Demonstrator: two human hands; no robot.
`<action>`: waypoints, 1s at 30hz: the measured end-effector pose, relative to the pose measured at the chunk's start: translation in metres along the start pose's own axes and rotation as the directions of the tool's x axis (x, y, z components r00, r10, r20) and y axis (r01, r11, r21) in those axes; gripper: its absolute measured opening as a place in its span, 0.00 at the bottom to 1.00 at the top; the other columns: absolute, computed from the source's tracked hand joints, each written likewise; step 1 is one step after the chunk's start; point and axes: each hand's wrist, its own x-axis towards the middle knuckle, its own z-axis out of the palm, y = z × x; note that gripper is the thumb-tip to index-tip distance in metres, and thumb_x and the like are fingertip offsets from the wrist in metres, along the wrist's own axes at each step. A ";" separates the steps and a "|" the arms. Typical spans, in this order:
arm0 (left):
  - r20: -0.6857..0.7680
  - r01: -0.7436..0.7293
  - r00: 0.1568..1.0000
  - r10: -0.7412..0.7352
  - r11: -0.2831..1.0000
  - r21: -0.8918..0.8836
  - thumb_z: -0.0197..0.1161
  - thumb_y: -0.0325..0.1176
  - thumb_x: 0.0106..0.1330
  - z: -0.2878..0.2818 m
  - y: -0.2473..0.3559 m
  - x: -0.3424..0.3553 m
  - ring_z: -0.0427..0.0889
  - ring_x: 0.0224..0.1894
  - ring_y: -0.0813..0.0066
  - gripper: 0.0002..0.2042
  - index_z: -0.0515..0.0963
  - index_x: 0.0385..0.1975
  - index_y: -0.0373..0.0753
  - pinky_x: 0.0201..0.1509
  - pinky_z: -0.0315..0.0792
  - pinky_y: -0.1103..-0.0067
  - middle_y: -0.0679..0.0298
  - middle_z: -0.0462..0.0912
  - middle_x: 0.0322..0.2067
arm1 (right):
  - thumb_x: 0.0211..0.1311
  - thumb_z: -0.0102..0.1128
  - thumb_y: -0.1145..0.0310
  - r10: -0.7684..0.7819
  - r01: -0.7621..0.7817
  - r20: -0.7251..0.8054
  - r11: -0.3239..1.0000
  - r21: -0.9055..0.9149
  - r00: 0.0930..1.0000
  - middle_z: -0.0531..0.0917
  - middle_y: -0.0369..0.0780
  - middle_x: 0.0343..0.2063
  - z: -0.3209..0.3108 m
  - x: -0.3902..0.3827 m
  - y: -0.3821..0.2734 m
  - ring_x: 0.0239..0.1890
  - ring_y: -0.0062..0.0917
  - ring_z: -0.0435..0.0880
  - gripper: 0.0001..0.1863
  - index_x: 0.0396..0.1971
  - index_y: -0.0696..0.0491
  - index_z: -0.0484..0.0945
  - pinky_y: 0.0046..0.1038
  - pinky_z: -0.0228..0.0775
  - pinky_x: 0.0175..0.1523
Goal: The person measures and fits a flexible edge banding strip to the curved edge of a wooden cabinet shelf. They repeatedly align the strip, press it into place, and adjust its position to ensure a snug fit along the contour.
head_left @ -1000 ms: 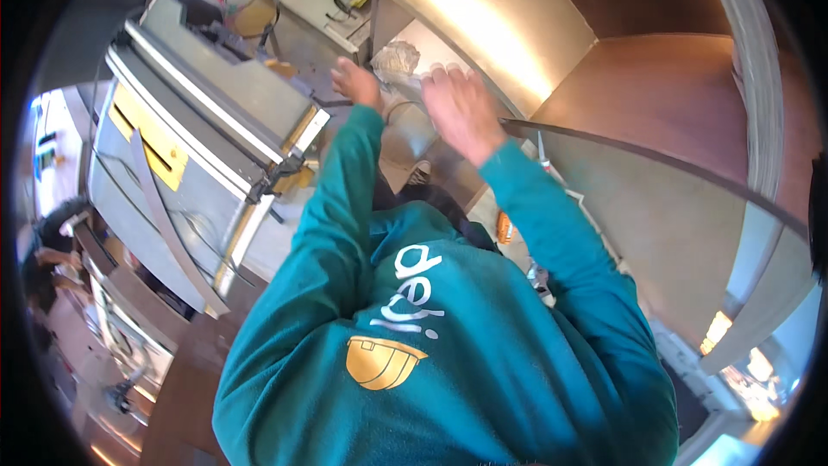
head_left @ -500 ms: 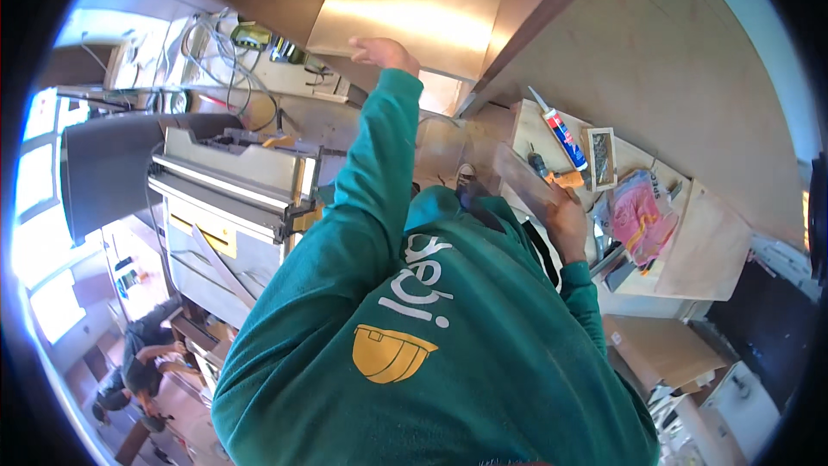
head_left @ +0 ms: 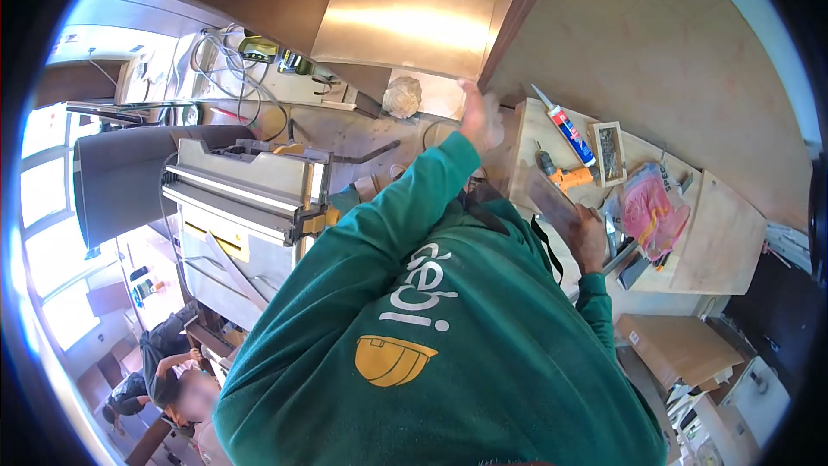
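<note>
My left hand (head_left: 483, 121) is raised in front of a dark brown cabinet, near the lower right corner of a shiny metallic panel (head_left: 405, 22). One finger stretches upward; the others are partly blurred, and nothing shows in the hand. A crumpled tan wad (head_left: 402, 97) lies on the pale strip below the panel, left of this hand. Beside the bench, my right hand (head_left: 590, 238) is closed around the end of a thin, flat brown board (head_left: 552, 197). The board slants up and left from the fingers, partly over the bench edge.
On the right bench (head_left: 716, 237) lie an orange drill (head_left: 569, 178), a sealant cartridge (head_left: 571, 135), a small wooden box (head_left: 609, 155) and a pink plastic bag (head_left: 654, 211). A table saw (head_left: 246, 198) stands left. Cables (head_left: 228, 65) lie behind it. People (head_left: 168, 367) work lower left.
My left hand has moved right and down across the metallic panel's front, uncovering the tan wad. My right hand keeps its hold on the board. The whole view has shifted slightly.
</note>
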 end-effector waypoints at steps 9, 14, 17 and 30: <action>-0.155 -0.483 0.875 0.458 0.846 -0.225 0.33 0.82 0.65 -0.045 0.090 0.013 0.34 0.82 0.57 0.54 0.35 0.81 0.47 0.82 0.35 0.69 0.57 0.34 0.82 | 0.58 0.60 0.69 0.020 -0.021 -0.052 1.000 -0.017 0.998 0.83 0.57 0.47 -0.006 0.015 -0.017 0.49 0.53 0.83 0.23 0.55 0.58 0.79 0.47 0.76 0.56; -0.033 -0.240 0.968 0.248 0.959 0.148 0.36 0.67 0.76 -0.049 0.021 0.012 0.51 0.78 0.48 0.43 0.45 0.79 0.37 0.81 0.44 0.64 0.53 0.44 0.80 | 0.59 0.61 0.70 0.073 -0.072 0.052 0.997 -0.018 0.996 0.83 0.55 0.47 -0.010 0.022 -0.038 0.51 0.52 0.83 0.24 0.57 0.57 0.79 0.47 0.76 0.57; -0.092 -0.387 0.903 0.421 0.886 0.254 0.44 0.53 0.81 -0.087 0.022 0.027 0.67 0.69 0.44 0.34 0.52 0.76 0.33 0.72 0.63 0.62 0.49 0.57 0.75 | 0.58 0.62 0.69 0.025 -0.025 0.045 1.000 -0.013 0.999 0.83 0.55 0.47 -0.013 0.022 -0.047 0.50 0.52 0.83 0.24 0.56 0.57 0.79 0.47 0.76 0.56; -0.102 -0.567 0.711 0.695 0.654 0.501 0.56 0.33 0.78 -0.098 0.073 0.027 0.89 0.37 0.62 0.16 0.76 0.48 0.21 0.38 0.86 0.75 0.50 0.84 0.42 | 0.57 0.62 0.71 -0.007 0.007 -0.014 1.000 -0.013 1.000 0.83 0.56 0.45 -0.007 0.008 -0.025 0.47 0.52 0.83 0.23 0.56 0.57 0.79 0.47 0.77 0.54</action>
